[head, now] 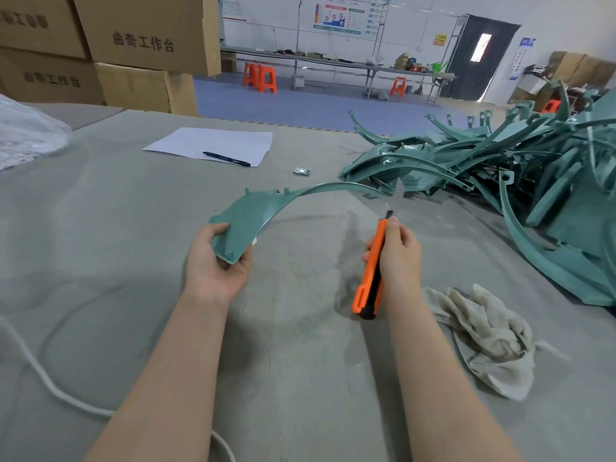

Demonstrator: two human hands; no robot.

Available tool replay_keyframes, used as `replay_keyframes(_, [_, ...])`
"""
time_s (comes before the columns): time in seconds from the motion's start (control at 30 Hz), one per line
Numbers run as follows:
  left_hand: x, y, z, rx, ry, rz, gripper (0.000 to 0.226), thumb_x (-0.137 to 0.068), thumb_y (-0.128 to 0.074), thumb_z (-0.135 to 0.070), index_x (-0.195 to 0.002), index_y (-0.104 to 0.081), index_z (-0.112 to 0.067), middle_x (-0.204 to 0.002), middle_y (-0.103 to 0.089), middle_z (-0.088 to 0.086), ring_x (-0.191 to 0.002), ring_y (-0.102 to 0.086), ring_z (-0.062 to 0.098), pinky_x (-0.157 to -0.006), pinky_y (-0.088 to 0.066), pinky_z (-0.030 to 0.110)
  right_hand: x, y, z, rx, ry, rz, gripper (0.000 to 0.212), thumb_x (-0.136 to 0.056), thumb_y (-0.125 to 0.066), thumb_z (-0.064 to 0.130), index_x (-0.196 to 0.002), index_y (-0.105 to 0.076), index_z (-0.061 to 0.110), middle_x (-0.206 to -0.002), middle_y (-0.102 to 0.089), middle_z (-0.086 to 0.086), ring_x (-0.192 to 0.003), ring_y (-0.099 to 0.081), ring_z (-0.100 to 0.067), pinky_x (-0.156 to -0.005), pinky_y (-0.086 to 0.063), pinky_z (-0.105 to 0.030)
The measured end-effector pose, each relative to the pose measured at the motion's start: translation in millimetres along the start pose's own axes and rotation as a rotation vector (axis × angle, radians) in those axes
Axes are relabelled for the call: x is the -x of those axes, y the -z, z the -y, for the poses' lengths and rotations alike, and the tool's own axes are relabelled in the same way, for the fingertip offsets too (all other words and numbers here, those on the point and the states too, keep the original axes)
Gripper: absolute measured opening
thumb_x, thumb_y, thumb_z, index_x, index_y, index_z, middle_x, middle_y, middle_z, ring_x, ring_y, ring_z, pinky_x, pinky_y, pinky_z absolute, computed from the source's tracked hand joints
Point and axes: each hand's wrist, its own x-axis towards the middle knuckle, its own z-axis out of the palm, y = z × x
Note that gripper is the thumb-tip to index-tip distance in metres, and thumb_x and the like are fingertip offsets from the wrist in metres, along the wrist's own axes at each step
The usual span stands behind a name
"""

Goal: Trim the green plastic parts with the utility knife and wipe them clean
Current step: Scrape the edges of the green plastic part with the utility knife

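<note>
My left hand (216, 265) grips the wide end of a curved green plastic part (253, 215), lifted off the table; its thin arm arcs to the right toward the pile. My right hand (398, 251) holds an orange and black utility knife (370, 271) upright, blade tip up, a little right of the part and apart from it. A crumpled grey rag (483, 331) lies on the table just right of my right forearm. A large pile of the same green parts (500, 161) fills the right side.
The table (133, 228) has a grey cloth-like cover. A white sheet of paper (213, 145) with a black pen (226, 159) lies at the back, a small metal item (302, 171) beside it. Cardboard boxes (133, 45) stack at the back left, a plastic bag (26, 135) at far left, a white cord (50, 385) near me.
</note>
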Motion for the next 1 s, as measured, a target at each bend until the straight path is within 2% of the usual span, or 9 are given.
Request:
replay_keyframes(0.1, [0,1,0,-0.03,0.006,0.019,0.02,-0.089,-0.052,-0.01,-0.108,-0.054,-0.015,-0.091,-0.06,0.003,-0.063,-0.059,0.014,-0.043,-0.048,0.016,-4,6,-4,-0.008,-0.024,-0.032,0.029,-0.103,-0.041,0.036,-0.089,-0.055,0.016,-0.063,-0.057,-0.005,-0.04,-0.052,-0.011,-0.044,-0.043,-0.026])
replay_keyframes(0.23, [0,1,-1,-0.049,0.007,0.048,0.018,-0.09,-0.05,-0.01,-0.106,-0.054,-0.016,-0.087,-0.061,0.001,-0.055,-0.06,0.011,-0.042,-0.047,0.015,-6,7,-6,0.035,-0.035,0.005,0.027,-0.103,-0.041,0.035,-0.092,-0.056,0.016,-0.064,-0.057,-0.006,-0.04,-0.051,-0.011,-0.043,-0.04,-0.025])
replay_keyframes(0.43, [-1,2,-1,-0.062,-0.002,0.073,0.014,-0.09,-0.049,-0.01,-0.098,-0.056,-0.017,-0.089,-0.061,0.0,-0.059,-0.059,0.01,-0.044,-0.047,0.014,-4,6,-7,0.034,-0.028,0.024,0.027,-0.103,-0.042,0.034,-0.096,-0.057,0.013,-0.065,-0.057,-0.007,-0.041,-0.051,-0.012,-0.043,-0.04,-0.025])
replay_keyframes(0.5, [-1,2,-2,-0.07,-0.014,0.086,0.015,-0.09,-0.048,-0.01,-0.101,-0.056,-0.018,-0.096,-0.061,0.001,-0.058,-0.06,0.01,-0.045,-0.047,0.013,-3,6,-7,0.018,-0.031,0.029,0.027,-0.103,-0.042,0.034,-0.098,-0.059,0.014,-0.066,-0.058,-0.007,-0.042,-0.052,-0.011,-0.043,-0.041,-0.025])
replay_keyframes(0.57, [-1,3,-2,-0.069,-0.018,0.089,0.02,-0.091,-0.048,-0.01,-0.108,-0.053,-0.018,-0.112,-0.06,0.005,-0.056,-0.06,0.01,-0.046,-0.048,0.013,-2,6,-7,-0.008,-0.033,0.042,0.025,-0.102,-0.043,0.035,-0.095,-0.059,0.018,-0.065,-0.058,-0.007,-0.043,-0.052,-0.012,-0.043,-0.04,-0.025])
replay_keyframes(0.7, [-1,3,-2,-0.057,-0.013,0.091,0.024,-0.091,-0.048,-0.01,-0.113,-0.052,-0.018,-0.141,-0.049,0.014,-0.053,-0.06,0.009,-0.046,-0.048,0.014,0,4,-7,-0.027,-0.03,0.075,0.023,-0.102,-0.044,0.034,-0.09,-0.059,0.022,-0.063,-0.058,-0.006,-0.043,-0.051,-0.012,-0.043,-0.04,-0.025])
replay_keyframes(0.77, [0,2,-3,-0.069,-0.014,0.094,0.024,-0.091,-0.047,-0.01,-0.113,-0.052,-0.018,-0.147,-0.043,0.016,-0.054,-0.059,0.009,-0.045,-0.048,0.013,0,3,-8,-0.041,-0.028,0.093,0.024,-0.102,-0.045,0.033,-0.089,-0.059,0.021,-0.062,-0.057,-0.006,-0.042,-0.05,-0.013,-0.041,-0.039,-0.024])
replay_keyframes(0.83, [1,2,-2,-0.082,-0.019,0.092,0.023,-0.092,-0.047,-0.01,-0.112,-0.051,-0.019,-0.145,-0.045,0.014,-0.056,-0.058,0.009,-0.044,-0.047,0.013,1,0,-8,-0.051,-0.023,0.112,0.023,-0.102,-0.045,0.033,-0.089,-0.06,0.021,-0.06,-0.056,-0.005,-0.041,-0.05,-0.014,-0.04,-0.038,-0.023])
replay_keyframes(1.0, [0,1,-4,-0.057,-0.02,0.097,0.022,-0.092,-0.047,-0.009,-0.112,-0.049,-0.019,-0.116,-0.054,0.004,-0.056,-0.059,0.01,-0.041,-0.047,0.014,2,-5,-9,-0.065,-0.008,0.146,0.023,-0.102,-0.045,0.032,-0.089,-0.059,0.018,-0.057,-0.055,-0.005,-0.039,-0.048,-0.014,-0.038,-0.038,-0.021])
